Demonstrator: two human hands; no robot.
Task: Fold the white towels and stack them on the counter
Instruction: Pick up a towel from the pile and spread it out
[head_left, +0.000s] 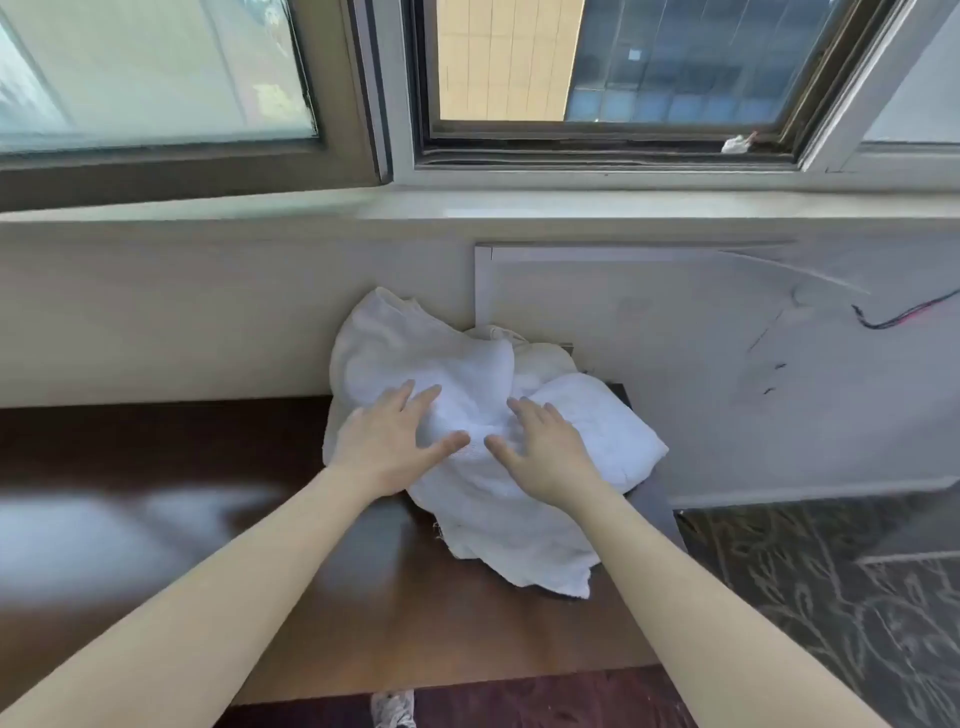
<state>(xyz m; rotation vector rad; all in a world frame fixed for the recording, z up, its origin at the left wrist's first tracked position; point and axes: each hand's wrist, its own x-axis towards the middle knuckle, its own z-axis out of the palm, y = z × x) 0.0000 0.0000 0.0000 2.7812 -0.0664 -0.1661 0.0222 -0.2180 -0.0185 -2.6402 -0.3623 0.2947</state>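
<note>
Pile of white towels (410, 353) lay crumpled at the right end of the dark wooden counter (182, 457), its back pushed up against the wall (156, 312) below the window (649, 78). Left hand (387, 447) rested flat on the pile's left side, fingers straight and spread, grasping nothing. Right hand (545, 452) pressed flat on the middle, fingers extended, thumb out, also not clenched. Towel count unclear in the folds; probably more than one.
</note>
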